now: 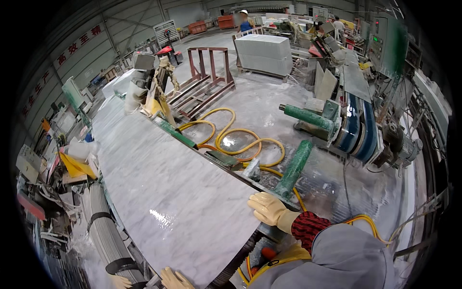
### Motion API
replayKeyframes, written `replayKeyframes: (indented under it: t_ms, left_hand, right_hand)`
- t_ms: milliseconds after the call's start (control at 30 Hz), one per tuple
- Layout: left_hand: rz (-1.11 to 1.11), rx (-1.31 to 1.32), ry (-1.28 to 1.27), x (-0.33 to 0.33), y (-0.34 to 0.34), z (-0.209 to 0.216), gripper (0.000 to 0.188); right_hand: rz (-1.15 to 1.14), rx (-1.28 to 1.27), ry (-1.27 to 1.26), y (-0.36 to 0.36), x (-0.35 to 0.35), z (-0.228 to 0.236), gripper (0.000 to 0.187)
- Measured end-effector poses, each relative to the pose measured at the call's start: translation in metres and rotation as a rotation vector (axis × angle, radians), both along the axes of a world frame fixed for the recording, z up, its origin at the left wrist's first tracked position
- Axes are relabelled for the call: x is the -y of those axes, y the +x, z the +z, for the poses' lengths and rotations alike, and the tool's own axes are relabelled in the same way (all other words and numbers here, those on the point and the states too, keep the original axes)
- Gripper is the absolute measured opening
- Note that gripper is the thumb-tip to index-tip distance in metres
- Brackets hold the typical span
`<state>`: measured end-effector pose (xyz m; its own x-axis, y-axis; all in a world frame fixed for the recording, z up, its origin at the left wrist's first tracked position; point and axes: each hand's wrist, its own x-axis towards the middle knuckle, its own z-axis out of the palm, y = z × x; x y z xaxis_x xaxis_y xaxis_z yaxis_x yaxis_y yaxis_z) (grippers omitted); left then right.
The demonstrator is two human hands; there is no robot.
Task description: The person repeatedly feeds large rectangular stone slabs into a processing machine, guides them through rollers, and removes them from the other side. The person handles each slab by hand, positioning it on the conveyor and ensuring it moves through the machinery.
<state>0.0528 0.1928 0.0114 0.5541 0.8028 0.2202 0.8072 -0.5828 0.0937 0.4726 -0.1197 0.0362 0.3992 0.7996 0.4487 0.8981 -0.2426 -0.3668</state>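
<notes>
In the head view, the long pale veined slab [168,178] lies flat on the green-edged table [177,135], covering most of it. Its long axis runs from the near end, close to the person, toward the table's far left corner.

The right hand [270,210], gloved, touches the slab at the near right corner. Its fingers are laid together over the edge, unclenched; the thumb is hidden, so I cannot tell whether this grip pinches from beneath. Nearly all the slab stretches ahead and to the left of it.

The left hand [176,279], also gloved, is at the near end, its fingers at the slab's surface. The frame cuts it off, so its grip cannot be judged.

The right hand is the nearer to the table's right edge, beyond which stand a green cylinder [297,166] and a looped yellow hose [283,153].
</notes>
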Motion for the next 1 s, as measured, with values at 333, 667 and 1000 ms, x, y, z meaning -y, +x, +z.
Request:
replayKeyframes:
  t_ms: [333,667,1000]
  left_hand:
    - [0.025,0.039,0.032,0.000,-0.006,-0.023,0.050]
    - [0.065,0.071,0.008,0.002,-0.014,-0.034,0.048]
    - [0.068,0.080,-0.054,0.016,-0.003,-0.008,0.047]
  right_hand:
    - [-0.004,0.079,0.092,-0.004,0.001,0.010,0.030]
    - [-0.003,0.080,0.077,-0.007,0.002,0.008,0.034]
    - [-0.043,0.118,0.073,-0.008,0.006,-0.002,0.038]
